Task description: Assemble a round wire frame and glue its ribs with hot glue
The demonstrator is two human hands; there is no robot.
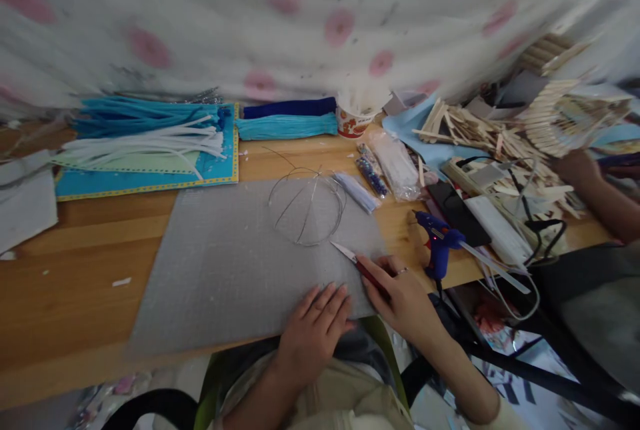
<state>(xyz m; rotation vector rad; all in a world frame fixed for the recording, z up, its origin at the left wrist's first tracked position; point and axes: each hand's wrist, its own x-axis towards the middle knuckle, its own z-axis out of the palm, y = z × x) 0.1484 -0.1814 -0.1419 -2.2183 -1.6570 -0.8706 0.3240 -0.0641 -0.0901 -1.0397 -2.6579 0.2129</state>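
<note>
My right hand (400,293) is closed around the dark red handle of a knife (344,251). The knife's pointed silver blade lies low over the grey cutting mat (215,270), its tip just short of a round wire frame (299,243). This frame is a thin wire ring with several wires meeting at a raised point, and one loose end sticks out toward the back. Flat at the mat's front edge rests my left hand (317,327), fingers stretched out and nothing held.
A blue hot glue gun (439,250) and a black phone (457,213) lie at the right. Pipe cleaners (150,143) are on the left, a paper cup (354,120) at the back. A co-worker's hand (580,173) is by wooden sticks (480,127).
</note>
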